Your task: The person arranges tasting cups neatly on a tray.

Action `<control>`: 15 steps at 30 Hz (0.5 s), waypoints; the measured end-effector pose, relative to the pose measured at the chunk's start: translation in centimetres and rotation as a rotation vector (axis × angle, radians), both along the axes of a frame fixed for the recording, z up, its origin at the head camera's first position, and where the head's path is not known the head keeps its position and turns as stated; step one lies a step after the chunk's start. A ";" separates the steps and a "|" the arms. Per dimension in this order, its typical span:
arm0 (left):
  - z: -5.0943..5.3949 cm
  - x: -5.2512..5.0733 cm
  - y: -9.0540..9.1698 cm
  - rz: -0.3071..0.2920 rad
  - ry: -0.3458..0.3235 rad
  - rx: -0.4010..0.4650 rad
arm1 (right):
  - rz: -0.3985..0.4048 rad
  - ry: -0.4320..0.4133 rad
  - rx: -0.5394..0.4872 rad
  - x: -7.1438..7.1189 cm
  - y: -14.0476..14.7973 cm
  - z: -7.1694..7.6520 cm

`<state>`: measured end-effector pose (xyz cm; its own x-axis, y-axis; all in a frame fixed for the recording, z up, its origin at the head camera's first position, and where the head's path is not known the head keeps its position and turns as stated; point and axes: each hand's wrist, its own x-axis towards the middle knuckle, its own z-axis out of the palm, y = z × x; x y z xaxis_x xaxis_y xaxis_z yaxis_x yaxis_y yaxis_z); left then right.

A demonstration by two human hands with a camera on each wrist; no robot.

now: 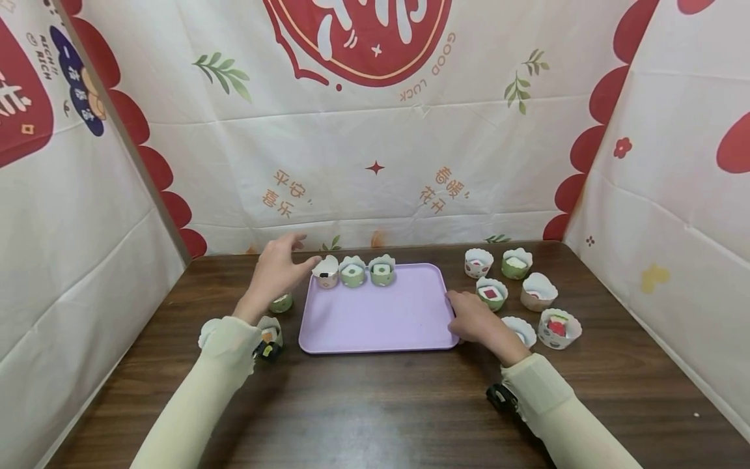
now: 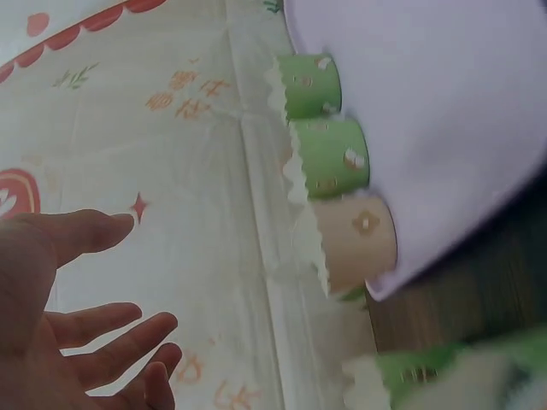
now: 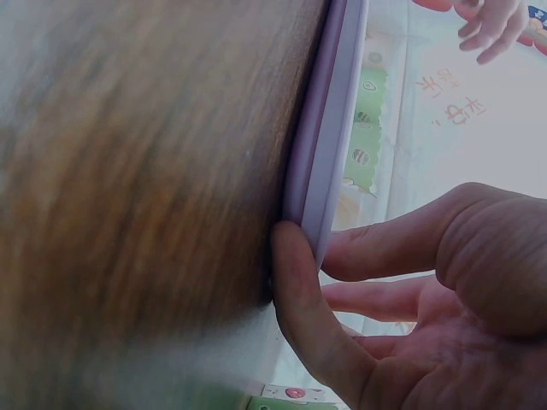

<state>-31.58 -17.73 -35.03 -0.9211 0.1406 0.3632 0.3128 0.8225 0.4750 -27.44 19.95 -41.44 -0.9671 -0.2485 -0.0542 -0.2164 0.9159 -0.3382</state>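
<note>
A lilac tray (image 1: 381,319) lies on the table. Along its back edge stand a beige paper cup (image 1: 327,281) at the left corner, a green paper cup (image 1: 353,279) and another green cup (image 1: 382,278), each with small contents. My left hand (image 1: 274,275) hovers just left of the beige cup, fingers spread and holding nothing; in the left wrist view that hand (image 2: 77,316) is apart from the cups. At the tray's right edge my right hand (image 1: 476,317) pinches the rim. The right wrist view shows the right hand's thumb and fingers on either side of the rim (image 3: 320,162).
Right of the tray stand several patterned paper cups, among them one with a red piece (image 1: 558,329) and a green one (image 1: 491,294). A green cup (image 1: 281,304) and another cup (image 1: 270,331) sit left of the tray near my forearm. Printed cloth (image 1: 375,143) walls the table.
</note>
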 end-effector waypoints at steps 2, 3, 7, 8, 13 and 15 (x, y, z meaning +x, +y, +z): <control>0.0 0.4 -1.0 0.010 -0.003 0.025 | 0.003 0.003 -0.001 0.0 0.0 0.1; -0.1 0.6 -1.5 0.017 -0.009 0.039 | 0.004 0.004 -0.001 0.0 0.0 0.1; -0.6 1.3 -3.5 0.038 -0.025 0.077 | 0.007 0.006 -0.006 0.1 0.0 0.1; -0.7 1.5 -4.0 0.046 -0.033 0.083 | 0.006 0.007 -0.006 0.1 0.0 0.1; -1.8 2.0 -6.0 0.079 -0.066 0.087 | 0.008 0.010 -0.003 0.0 0.1 0.1; -2.2 2.1 -6.6 0.089 -0.091 0.087 | 0.009 0.008 -0.001 0.0 0.0 0.1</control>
<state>-29.48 -24.31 -37.24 -0.9582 0.0280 0.2847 0.1925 0.7994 0.5691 -27.47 19.99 -41.37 -0.9653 -0.2571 -0.0463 -0.2271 0.9134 -0.3378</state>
